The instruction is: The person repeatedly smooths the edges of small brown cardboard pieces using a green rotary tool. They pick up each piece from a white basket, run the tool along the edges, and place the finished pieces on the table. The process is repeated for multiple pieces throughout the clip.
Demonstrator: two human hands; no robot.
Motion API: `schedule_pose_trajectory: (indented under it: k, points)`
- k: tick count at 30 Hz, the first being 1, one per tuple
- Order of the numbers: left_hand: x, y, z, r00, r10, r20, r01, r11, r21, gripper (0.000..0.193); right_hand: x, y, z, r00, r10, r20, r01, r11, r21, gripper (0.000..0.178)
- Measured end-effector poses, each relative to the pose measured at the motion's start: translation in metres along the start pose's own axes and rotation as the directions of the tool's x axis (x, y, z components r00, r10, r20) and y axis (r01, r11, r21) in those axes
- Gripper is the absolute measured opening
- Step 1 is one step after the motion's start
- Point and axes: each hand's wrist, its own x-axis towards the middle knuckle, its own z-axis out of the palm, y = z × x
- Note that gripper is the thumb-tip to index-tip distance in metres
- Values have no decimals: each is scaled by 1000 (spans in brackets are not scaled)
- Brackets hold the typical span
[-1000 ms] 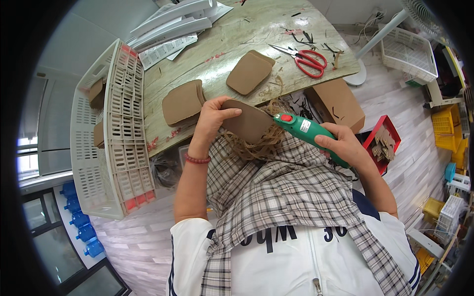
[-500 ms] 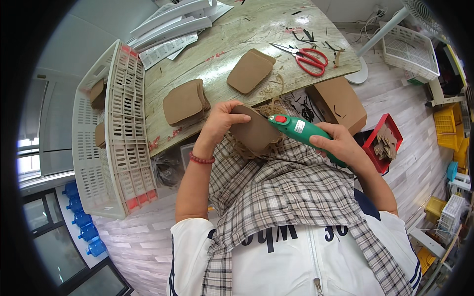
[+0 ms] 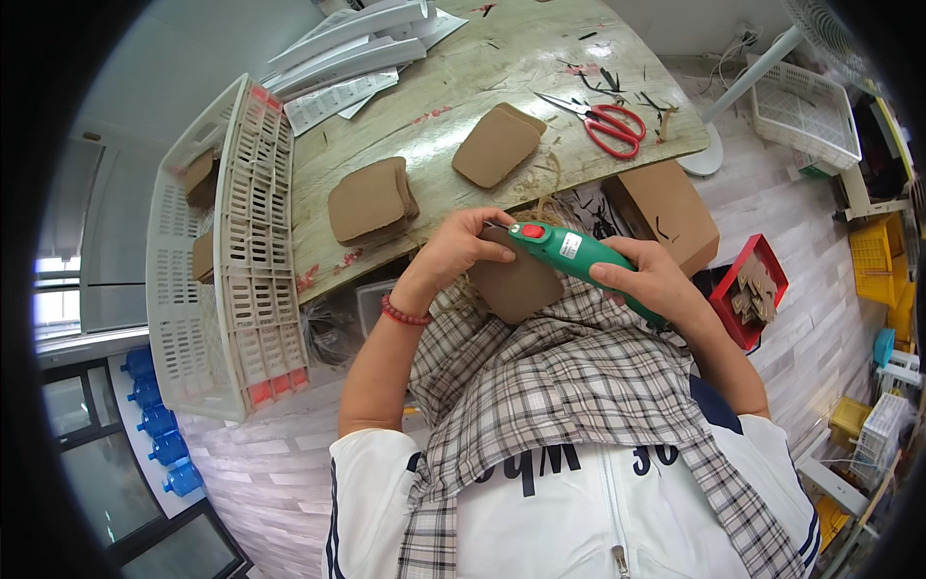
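Note:
My left hand [image 3: 460, 249] pinches a brown flat pad [image 3: 521, 288] with rounded corners by its far edge, above my lap. Wrapped in my right hand [image 3: 648, 278] is a green electric cutter [image 3: 567, 255] with a red button. Its tip sits at the pad's far edge, close to my left fingers; the contact point is partly hidden. Two stacks of similar pads lie on the table, a left stack [image 3: 369, 203] and a right stack [image 3: 499, 145]. Thin brown trimmings [image 3: 548, 210] hang at the table's near edge.
Red-handled scissors [image 3: 614, 129] lie on the table [image 3: 444, 77] near dark scraps. A white plastic crate [image 3: 253, 241] stands at the left, papers [image 3: 357, 58] at the back. To the right are a cardboard box [image 3: 667, 214] and a red tray [image 3: 745, 333] holding brown pieces.
The cutter's tip has moved left along the pad's far edge, toward my left fingers. The pad has turned and shifted slightly to the right and nearer me. Both hands keep their grip.

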Motion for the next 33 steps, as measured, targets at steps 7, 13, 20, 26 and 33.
schedule_pose_trajectory:
  k: [7, 13, 20, 26, 33]
  points:
    - [-50, 27, -88, 842, 291, -454, -362, 929, -75, 32, 12, 0, 6, 995, -78, -67, 87, 987, 132, 35]
    - [-36, 11, -166, 437, 639, -633, 372, 512, 774, 55, 9, 16, -6, 984, -90, -157, 111, 985, 132, 33]
    - [70, 14, -16, 651, 717, -248, 235, 120, 964, 56, 2, 37, -20, 960, -77, -270, 115, 985, 130, 34]
    - [100, -25, -8, 549, 721, -422, 235, 351, 906, 58, -4, 45, -24, 948, -62, -312, 100, 989, 106, 36]
    - [89, -8, 12, 484, 715, -504, 84, 535, 841, 43, 1, 47, -23, 944, -66, -324, 86, 995, 49, 31]
